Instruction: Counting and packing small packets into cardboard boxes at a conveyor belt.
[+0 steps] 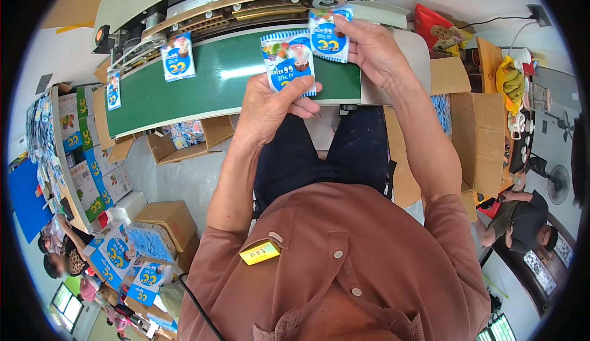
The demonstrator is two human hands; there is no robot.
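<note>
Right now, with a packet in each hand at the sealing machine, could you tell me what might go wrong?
1. The right hand holds its packet close under the machine's roller; fingers could get caught there.
2. The left hand pinches its packet only by the lower edge, so that grip may let it tilt or slip.
3. Two packets already ride the green belt; a late feed might crowd them.

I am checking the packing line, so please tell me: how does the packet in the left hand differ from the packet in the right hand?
The left hand grips its packet by the bottom edge, near the belt's front; the right hand holds its packet from the side, up at the sealing machine. The left packet's whole face shows; the right packet's face is partly covered by fingers. Both are small blue-and-white printed packets over the green belt.
</note>
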